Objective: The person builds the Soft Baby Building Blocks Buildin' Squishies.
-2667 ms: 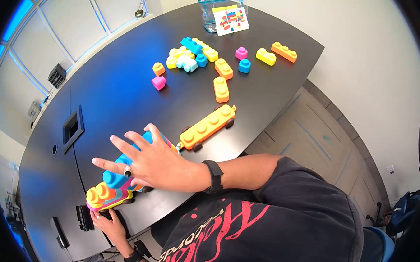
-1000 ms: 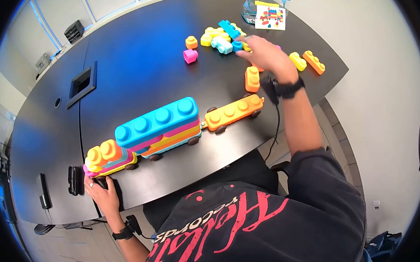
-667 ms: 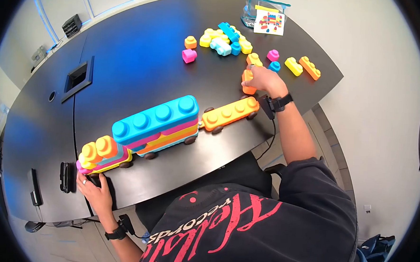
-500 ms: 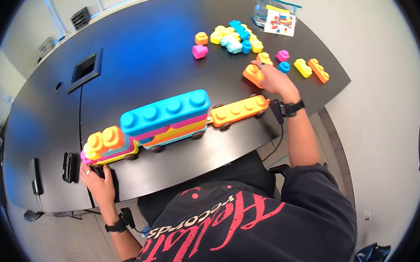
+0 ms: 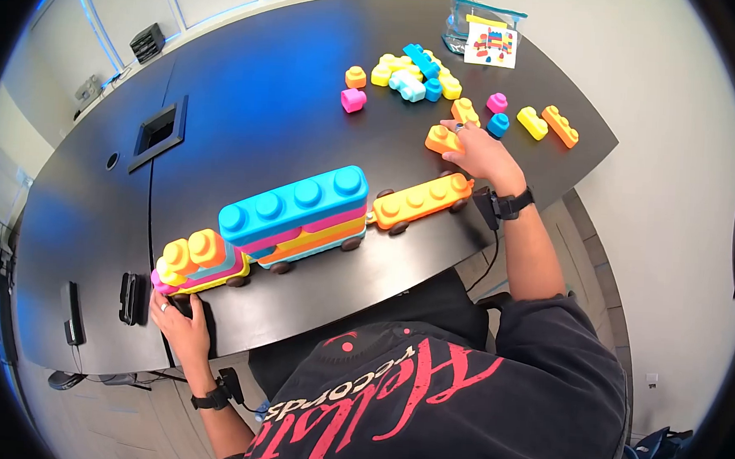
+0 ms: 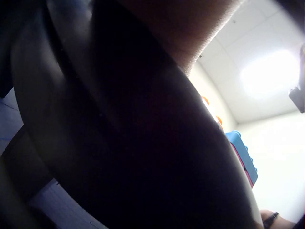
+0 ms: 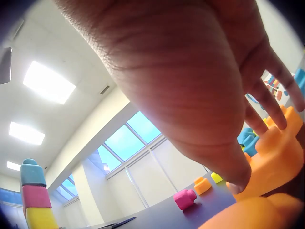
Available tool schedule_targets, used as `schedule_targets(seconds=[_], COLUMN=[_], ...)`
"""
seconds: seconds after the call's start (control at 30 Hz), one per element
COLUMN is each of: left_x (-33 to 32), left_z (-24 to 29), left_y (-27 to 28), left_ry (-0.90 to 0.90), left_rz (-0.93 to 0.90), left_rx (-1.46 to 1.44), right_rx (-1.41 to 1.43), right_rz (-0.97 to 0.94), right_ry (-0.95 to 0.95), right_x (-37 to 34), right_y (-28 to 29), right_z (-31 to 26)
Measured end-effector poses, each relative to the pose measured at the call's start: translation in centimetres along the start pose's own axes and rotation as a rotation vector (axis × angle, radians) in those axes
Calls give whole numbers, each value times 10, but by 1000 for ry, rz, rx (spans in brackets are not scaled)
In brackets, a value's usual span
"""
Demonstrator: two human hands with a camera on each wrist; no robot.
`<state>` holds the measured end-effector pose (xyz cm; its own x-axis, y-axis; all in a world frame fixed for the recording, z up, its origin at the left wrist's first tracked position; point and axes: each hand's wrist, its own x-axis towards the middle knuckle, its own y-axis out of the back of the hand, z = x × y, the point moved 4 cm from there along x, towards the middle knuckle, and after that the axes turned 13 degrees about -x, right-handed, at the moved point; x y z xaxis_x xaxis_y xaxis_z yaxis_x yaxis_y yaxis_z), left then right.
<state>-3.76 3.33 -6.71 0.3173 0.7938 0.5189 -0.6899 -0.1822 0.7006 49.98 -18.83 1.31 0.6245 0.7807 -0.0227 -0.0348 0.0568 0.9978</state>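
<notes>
Head view: right hand [image 5: 489, 159] has swung back from the pile [image 5: 408, 84] and clamped onto an orange block [image 5: 441, 139] at one o'clock, likely the piece in play! Left hand [image 5: 183, 329], eight o'clock, at the engine [image 5: 208, 263]; grip unclear. Count: one engine, two wagons [image 5: 302, 214], two loose pinks [image 5: 353, 101].

The right fingers [image 5: 470, 136] have turned an orange block [image 5: 440, 139].
</notes>
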Motion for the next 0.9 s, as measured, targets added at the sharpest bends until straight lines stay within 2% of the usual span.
schedule_targets(seconds=[0.13,0.2,0.27,0.3,0.37,0.43,0.47,0.5,0.53,0.6,0.7,0.73,0.77,0.8,0.83,0.9], left_x=[0,-1,1,0,0,0,-2,-2,-1,1,1,-1,2,2,1,4], left_z=[-2,-2,-2,0,1,1,-6,-5,-5,-4,-1,-1,6,8,10,12], left_y=[-1,-2,1,1,3,2,-1,-3,-1,1,4,1,4,5,7,7], left_ry=[34,28,30,44,33,33,-4,7,25,76,-6,-20,74,69,76,83], left_rz=[-4,19,-31,-20,-9,-5,1,-7,-7,-27,26,33,-3,0,0,-4], left_rx=[30,33,19,39,15,-22,-14,-9,10,-3,-9,-15,-34,-48,-54,-61], right_rx=[-93,-183,-21,-9,144,218,199,153,58,-8,-132,-171,-178,-182,-226,-210], right_rz=[-92,-73,376,380,680,752,675,281,235,213,209,188,174,151,214,211], right_ry=[-9,-7,97,108,263,497,527,414,479,428,371,347,321,293,327,309], right_x=[-5,-6,4,16,36,79,121,146,182,218,257,264,265,264,264,271], right_y=[-3,5,29,34,71,81,71,71,56,41,15,6,2,-3,-6,-10], right_z=[-3,-8,-18,-26,-40,-54,-59,-70,-79,-97,-122,-125,-129,-130,-131,-133])
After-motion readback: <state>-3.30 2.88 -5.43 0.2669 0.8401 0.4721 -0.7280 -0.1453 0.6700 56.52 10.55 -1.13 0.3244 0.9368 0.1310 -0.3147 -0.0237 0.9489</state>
